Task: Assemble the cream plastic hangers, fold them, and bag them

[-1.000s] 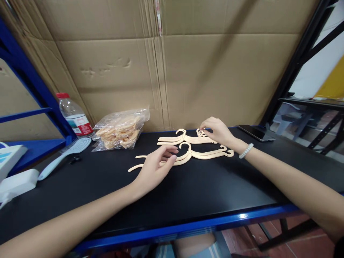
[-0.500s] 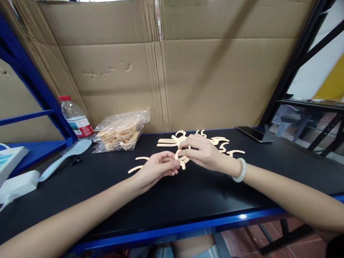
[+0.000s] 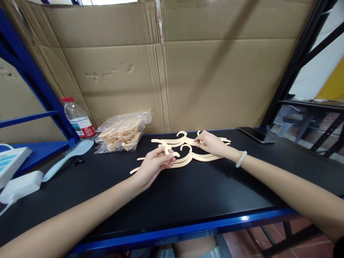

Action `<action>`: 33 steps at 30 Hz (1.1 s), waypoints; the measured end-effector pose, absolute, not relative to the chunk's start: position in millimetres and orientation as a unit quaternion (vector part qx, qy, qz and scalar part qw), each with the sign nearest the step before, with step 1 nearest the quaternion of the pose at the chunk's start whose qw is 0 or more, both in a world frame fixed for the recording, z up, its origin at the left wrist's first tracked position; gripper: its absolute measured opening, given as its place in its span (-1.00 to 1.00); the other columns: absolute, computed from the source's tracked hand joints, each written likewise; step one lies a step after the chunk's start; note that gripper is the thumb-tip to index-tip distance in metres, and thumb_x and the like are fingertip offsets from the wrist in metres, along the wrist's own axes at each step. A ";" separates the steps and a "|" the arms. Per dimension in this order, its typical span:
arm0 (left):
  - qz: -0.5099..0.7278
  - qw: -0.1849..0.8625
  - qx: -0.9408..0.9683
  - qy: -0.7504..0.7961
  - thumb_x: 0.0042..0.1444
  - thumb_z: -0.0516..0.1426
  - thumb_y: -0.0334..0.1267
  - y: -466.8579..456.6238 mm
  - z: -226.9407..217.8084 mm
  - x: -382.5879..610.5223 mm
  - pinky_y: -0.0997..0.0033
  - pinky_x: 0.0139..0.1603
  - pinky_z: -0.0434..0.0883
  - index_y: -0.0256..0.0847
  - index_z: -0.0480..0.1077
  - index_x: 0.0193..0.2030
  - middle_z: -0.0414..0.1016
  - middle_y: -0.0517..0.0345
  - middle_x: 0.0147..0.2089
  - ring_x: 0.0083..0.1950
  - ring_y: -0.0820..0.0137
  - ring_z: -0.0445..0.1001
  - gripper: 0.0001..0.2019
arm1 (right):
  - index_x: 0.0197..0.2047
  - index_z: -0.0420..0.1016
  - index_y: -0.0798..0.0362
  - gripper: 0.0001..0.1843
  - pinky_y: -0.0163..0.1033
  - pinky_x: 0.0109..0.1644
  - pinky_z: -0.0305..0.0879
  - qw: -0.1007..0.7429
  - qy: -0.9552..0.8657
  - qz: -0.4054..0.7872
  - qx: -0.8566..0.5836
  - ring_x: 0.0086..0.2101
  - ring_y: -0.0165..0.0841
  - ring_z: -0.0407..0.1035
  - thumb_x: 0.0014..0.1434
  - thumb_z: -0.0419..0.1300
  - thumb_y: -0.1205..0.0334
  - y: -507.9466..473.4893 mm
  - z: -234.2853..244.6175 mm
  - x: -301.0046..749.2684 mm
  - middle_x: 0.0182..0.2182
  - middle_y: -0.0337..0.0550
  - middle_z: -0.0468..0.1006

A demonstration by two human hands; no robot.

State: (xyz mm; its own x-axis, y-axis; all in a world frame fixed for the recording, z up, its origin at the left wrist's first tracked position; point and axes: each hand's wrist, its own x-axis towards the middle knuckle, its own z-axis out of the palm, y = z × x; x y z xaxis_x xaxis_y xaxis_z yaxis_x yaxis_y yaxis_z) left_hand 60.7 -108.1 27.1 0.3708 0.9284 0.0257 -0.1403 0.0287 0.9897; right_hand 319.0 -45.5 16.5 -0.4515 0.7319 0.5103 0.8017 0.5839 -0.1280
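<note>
My left hand [image 3: 156, 163] is closed on a cream hanger hook piece [image 3: 168, 149], a small curved part pinched between thumb and fingers. Beneath and beyond it, a cream hanger [image 3: 185, 162] lies flat on the black table, its hook towards the back and its left arm partly behind my hand. Another cream hanger [image 3: 172, 142] lies just behind. My right hand [image 3: 212, 142] reaches over that rear hanger's right side, fingers bent and slightly apart, seemingly with nothing held. Some hook pieces [image 3: 200, 133] show behind its fingers, and other cream parts are hidden under it.
A clear bag of cream parts [image 3: 122, 132] sits at the back left, near a red-capped bottle [image 3: 80, 120] and a pale hairbrush [image 3: 68, 159]. White power strips [image 3: 20, 184] lie far left. A phone [image 3: 256, 135] rests at the back right, before the cardboard wall [image 3: 215, 79].
My right hand has let go of the small piece and moved right to the rear parts. My left hand keeps the piece and has shifted slightly left, uncovering the front hanger.
</note>
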 end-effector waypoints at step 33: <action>0.449 0.595 0.567 0.350 -0.01 0.31 -0.22 -98.4 27.4 23.1 0.55 -0.36 0.26 -0.23 0.41 -0.32 0.33 0.26 -0.49 -0.43 0.52 0.27 -0.80 | -0.29 0.36 0.05 -0.91 -0.26 -0.29 0.27 0.364 -0.841 0.059 -0.395 -0.37 -0.37 0.32 0.24 0.05 0.30 -104.3 29.8 333.6 -0.35 -0.16 0.44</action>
State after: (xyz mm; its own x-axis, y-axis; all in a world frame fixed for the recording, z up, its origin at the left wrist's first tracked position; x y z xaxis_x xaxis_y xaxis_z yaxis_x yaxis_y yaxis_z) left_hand 23.1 -98.4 27.4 0.3519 0.9315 0.0921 -0.1361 -0.0465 0.9896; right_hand 333.6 -104.3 29.8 -0.4232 0.7081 0.5652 0.6222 0.6806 -0.3868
